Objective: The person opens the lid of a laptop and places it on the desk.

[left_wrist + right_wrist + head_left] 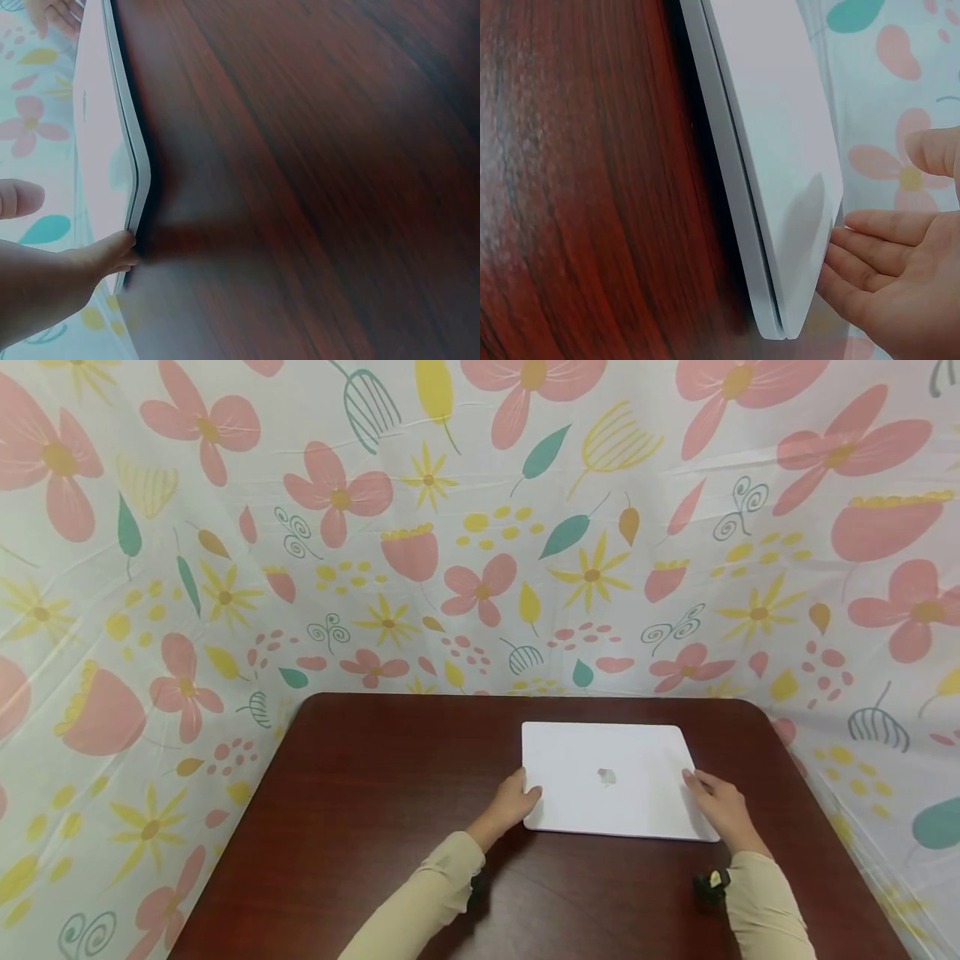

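Note:
A closed silver laptop (600, 802) with an apple logo on its lid lies on the dark wood table, its thin front edge toward me. At its left side is my left hand (512, 802); the left wrist view shows the fingers (112, 251) at the laptop's edge and the thumb held off the lid. My right hand (722, 806) is at the opposite side. In the right wrist view its fingers (885, 251) extend to the laptop's side edge, with the thumb (934, 150) raised apart from it.
The brown table (375, 793) has rounded far corners and stretches well to the left of the laptop. A flower-printed cloth (480, 527) hangs behind the table and along both sides. A small dark device (711, 887) sits at the right wrist.

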`<state>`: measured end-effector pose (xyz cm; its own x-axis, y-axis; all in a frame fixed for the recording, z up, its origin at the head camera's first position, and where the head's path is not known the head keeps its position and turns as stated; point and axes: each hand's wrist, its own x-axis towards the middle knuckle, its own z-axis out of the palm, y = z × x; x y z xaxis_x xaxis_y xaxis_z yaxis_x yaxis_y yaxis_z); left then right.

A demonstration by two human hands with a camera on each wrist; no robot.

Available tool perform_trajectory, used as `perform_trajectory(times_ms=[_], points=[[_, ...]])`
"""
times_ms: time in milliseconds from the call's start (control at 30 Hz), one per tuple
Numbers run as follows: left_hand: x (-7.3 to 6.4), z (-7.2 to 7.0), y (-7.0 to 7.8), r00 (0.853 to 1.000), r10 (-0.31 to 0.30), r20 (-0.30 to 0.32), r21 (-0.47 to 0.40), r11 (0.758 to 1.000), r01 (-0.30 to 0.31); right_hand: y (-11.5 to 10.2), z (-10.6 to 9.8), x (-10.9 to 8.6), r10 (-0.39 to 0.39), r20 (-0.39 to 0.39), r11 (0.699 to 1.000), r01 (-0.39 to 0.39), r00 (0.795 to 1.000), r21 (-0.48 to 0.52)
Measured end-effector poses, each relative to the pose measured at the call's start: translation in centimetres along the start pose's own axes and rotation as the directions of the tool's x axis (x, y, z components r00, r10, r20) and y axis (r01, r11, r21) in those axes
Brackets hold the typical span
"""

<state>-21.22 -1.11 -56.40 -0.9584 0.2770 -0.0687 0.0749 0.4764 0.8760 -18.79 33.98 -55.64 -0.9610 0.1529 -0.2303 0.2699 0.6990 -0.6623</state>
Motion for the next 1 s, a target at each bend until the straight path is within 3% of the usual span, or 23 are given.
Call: perform_trajectory(times_ms=[533,1000], points=[[-0.7,-2.0,-0.8,0.999,-0.043,-0.016,-0.009,0.999,0.043,-1.4,1.3,-0.2,-0.031,-0.007,0.999,0.031,0.999,0.018],[-1.2,-3.4,-1.4,0.996,-0.086,-0.028,-0.108,0.991,0.083,-2.3,2.3,-0.1,-0.026,0.007,0.999,0.026,1.0,0.04]])
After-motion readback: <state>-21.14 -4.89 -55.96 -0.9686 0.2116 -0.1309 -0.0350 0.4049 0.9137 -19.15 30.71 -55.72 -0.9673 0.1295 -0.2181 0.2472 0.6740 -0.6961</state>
